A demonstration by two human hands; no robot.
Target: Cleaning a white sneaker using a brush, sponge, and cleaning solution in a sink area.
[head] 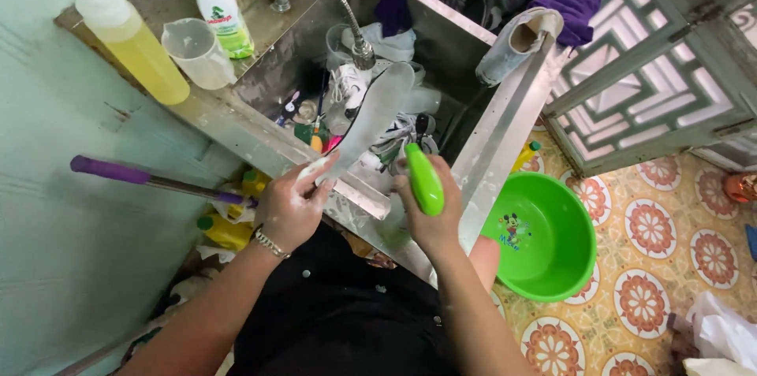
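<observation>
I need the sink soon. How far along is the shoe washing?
Midway, it seems. In hand: the left hand holds a soapy white insole over the steel sink, and the right hand grips a green-handled brush. Left: white sneakers lie in the sink, apparently unrinsed. Nothing looks finished.

Steel sink ledge [236,128] — bearing yellow bottle [134,45], measuring jug [197,53], green-capped bottle [223,12].

My left hand [290,206] grips a matt, soapy insole [371,120]; my right [430,214] a glossy green plastic brush handle [424,179], over the dull, water-spotted steel sink [260,143]
</observation>
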